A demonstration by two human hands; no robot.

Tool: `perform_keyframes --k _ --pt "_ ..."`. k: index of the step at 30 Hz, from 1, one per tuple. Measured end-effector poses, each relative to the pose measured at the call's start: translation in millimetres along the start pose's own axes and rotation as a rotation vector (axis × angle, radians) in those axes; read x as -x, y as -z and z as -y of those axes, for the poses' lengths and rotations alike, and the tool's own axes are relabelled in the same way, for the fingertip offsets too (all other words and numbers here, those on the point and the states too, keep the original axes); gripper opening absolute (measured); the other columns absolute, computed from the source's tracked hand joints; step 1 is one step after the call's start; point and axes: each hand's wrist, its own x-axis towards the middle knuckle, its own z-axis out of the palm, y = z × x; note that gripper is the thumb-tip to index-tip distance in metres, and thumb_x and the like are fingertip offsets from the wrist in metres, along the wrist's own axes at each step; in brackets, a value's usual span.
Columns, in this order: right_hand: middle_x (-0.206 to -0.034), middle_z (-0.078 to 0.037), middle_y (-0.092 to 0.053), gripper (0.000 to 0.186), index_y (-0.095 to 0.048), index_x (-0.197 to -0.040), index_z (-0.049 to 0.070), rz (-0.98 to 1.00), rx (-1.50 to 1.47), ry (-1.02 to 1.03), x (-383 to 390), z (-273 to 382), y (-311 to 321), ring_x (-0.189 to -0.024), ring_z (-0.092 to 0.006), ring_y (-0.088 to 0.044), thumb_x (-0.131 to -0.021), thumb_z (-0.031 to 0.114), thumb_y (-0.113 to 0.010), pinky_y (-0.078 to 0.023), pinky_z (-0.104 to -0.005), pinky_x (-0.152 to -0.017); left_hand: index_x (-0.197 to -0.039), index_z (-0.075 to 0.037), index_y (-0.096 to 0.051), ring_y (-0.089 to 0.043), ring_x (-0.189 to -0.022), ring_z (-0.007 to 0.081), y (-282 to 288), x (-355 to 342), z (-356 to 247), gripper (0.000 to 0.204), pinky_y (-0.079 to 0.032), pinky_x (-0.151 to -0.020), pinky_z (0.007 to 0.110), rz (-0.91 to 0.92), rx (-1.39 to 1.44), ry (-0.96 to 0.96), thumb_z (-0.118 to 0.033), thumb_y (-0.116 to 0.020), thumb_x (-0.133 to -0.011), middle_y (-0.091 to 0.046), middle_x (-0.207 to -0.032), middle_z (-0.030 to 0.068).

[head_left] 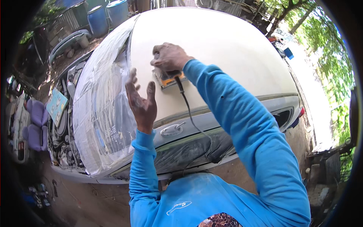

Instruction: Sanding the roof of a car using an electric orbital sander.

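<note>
My right hand grips an orange and black power sander, which sits on the cream car roof near its front edge; a black cord hangs from it over the side of the car. Just to the left of the sander, my left hand is raised with dusty fingers spread, holding nothing; whether it touches anything behind it I cannot tell. The windshield is covered with whitish plastic sheeting, and dark plastic covers the side window below the roof.
An exposed engine bay lies at the left, with purple seats beyond it. Blue drums stand behind the car. Trees line the right side, and a dirt floor surrounds the car.
</note>
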Motion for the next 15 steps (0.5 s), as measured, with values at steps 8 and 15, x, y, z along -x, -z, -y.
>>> perform_keyframes --k 8,15 --pt "-0.126 -0.012 -0.069 0.044 -0.07 -0.117 0.013 -0.21 -0.244 -0.043 9 -28 -16 -0.12 -0.028 -0.066 -0.078 0.032 -0.076 -0.052 -0.0358 -0.104 -0.135 0.001 -0.063 -0.062 -0.122 0.0293 -96 -87 -13 0.045 -0.049 -0.106 0.041 0.291 0.234 0.115 -0.026 -0.067 -0.099 -0.062 -0.135 0.0202" --pt "-0.122 -0.008 -0.072 0.04 -0.072 -0.114 0.015 -0.335 -0.31 -0.116 44 -126 16 -0.117 -0.0251 -0.068 -0.078 0.032 -0.077 -0.055 -0.036 -0.1 -0.122 0.003 -0.069 -0.063 -0.118 0.0318 -192 -92 -37 0.043 -0.049 -0.104 0.04 0.453 0.093 -0.001 -0.03 -0.066 -0.095 -0.066 -0.126 0.0191"
